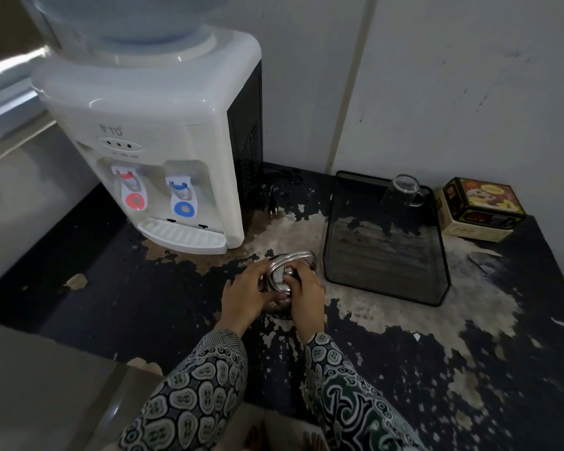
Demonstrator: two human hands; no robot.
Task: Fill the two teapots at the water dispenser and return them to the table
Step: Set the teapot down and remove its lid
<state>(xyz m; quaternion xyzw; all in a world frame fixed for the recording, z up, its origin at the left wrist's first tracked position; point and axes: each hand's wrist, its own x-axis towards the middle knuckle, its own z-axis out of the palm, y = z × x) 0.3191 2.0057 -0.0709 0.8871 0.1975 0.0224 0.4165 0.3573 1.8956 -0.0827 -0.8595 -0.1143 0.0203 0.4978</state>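
Observation:
A shiny steel teapot (282,281) stands on the dark, peeling counter (111,304), a little in front of and to the right of the white water dispenser (163,141). My left hand (248,296) wraps the pot's left side. My right hand (306,294) grips the lid knob on top, with the bail handle (302,255) arching behind my fingers. The dispenser has a red tap (132,190) and a blue tap (183,198) above a white drip tray (183,236). Only one teapot is in view.
A black mesh tray (385,242) lies right of the teapot with a glass mug (402,190) upside down at its back. A printed tin box (481,206) sits at the far right. A loose power plug (272,209) lies beside the dispenser. Walls close behind.

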